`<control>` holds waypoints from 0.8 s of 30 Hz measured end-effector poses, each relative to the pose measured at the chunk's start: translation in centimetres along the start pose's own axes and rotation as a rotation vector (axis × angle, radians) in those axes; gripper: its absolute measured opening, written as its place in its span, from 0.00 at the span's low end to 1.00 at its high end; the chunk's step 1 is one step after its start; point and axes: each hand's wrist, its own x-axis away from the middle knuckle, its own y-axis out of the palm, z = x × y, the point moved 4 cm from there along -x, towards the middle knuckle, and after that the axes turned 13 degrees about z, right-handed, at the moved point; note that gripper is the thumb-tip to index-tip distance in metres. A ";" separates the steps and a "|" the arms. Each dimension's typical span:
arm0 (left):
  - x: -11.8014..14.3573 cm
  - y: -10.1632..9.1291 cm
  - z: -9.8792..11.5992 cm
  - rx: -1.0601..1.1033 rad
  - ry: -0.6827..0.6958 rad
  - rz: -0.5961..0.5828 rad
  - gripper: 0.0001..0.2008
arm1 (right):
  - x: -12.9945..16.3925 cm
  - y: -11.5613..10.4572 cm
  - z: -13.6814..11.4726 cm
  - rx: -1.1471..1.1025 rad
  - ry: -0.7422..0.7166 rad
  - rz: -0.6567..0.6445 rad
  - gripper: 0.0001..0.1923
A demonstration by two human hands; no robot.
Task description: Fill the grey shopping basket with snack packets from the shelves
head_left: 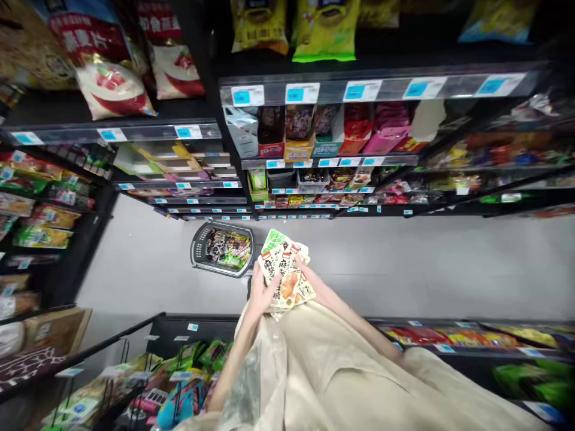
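Note:
Several cream-coloured snack packets (287,276) with dark lettering and a food picture are fanned out in front of my body. My left hand (260,292) is closed on their left edge, its thumb lying across the front. On the other side my right hand (309,279) grips the same packets, fingers partly hidden behind them. A packet with a green corner (274,239) shows at the top of the bunch. Just to the left, a dark shopping basket (196,251) stands on the floor, holding a heap of small wrapped snacks (228,246).
Ahead rise black shelves with price tags (302,93), yellow bags (326,30) and open display boxes (300,129). Another rack of packets (45,224) stands at the left. Behind me, close to both arms, are more shelves with bagged goods (453,336). Grey floor (431,263) runs between them.

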 end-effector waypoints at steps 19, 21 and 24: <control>6.0 7.7 -0.5 0.360 -0.320 -0.233 0.22 | 6.5 -9.4 -2.6 -0.270 -0.386 0.274 0.27; 5.7 7.9 0.6 0.304 -0.225 -0.325 0.18 | 6.9 -9.6 -2.6 -0.305 -0.398 0.267 0.28; 5.3 8.1 2.3 0.208 -0.057 -0.405 0.15 | 7.2 -9.3 -2.7 -0.364 -0.337 0.204 0.28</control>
